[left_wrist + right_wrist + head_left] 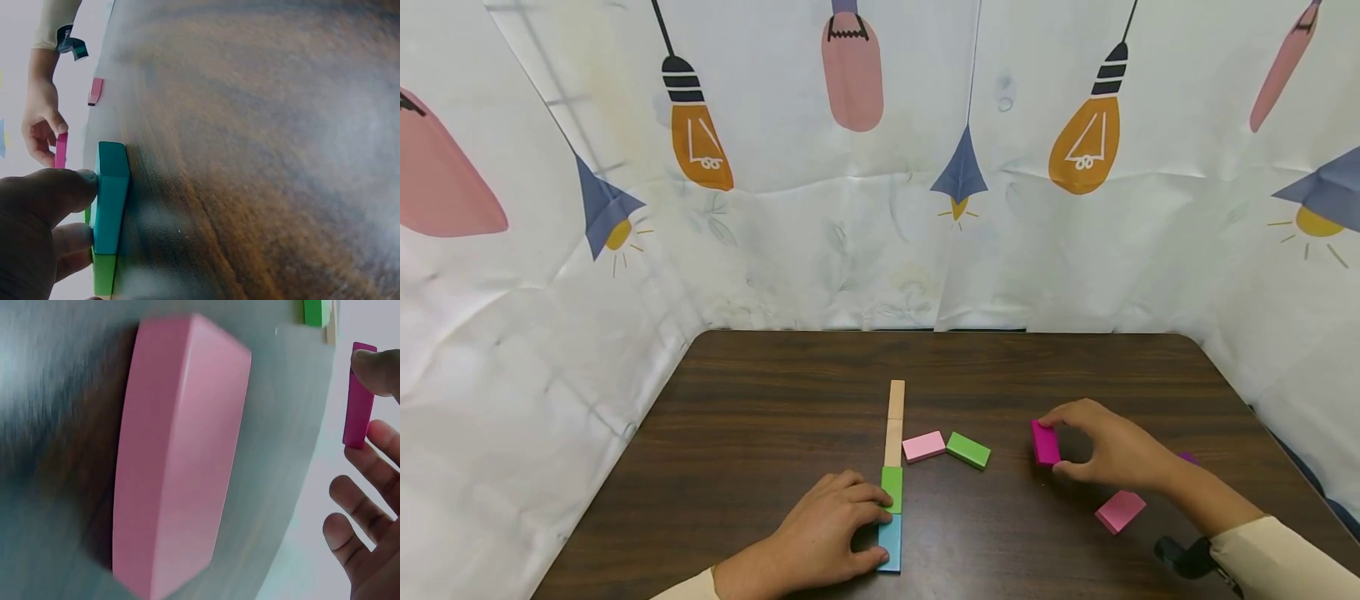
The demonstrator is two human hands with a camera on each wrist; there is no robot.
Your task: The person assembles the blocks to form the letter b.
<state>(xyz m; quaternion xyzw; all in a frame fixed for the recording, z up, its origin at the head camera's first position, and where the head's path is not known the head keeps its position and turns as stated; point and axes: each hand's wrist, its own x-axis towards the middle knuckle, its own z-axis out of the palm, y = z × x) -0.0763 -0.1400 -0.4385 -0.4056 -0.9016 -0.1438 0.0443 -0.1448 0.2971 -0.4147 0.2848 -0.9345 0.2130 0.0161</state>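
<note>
My right hand (1108,450) pinches a magenta block (1046,443) by its ends between thumb and a finger, over the right part of the table. In the right wrist view the other fingers (347,534) are spread off the magenta block (360,400). My left hand (831,529) rests its fingertips and thumb on a blue block (890,543) and the green block (892,489) touching its far end. Two tan blocks (895,423) carry on that straight row. The left wrist view shows the thumb on the blue block's (111,206) upper edge.
A light pink block (924,447) and another green block (968,451) lie slanted right of the row. Near my right forearm lies a darker pink block (1121,511); a purple piece (1189,457) is mostly hidden behind that arm. Printed white cloth (850,250) hangs behind the dark wooden table (760,392).
</note>
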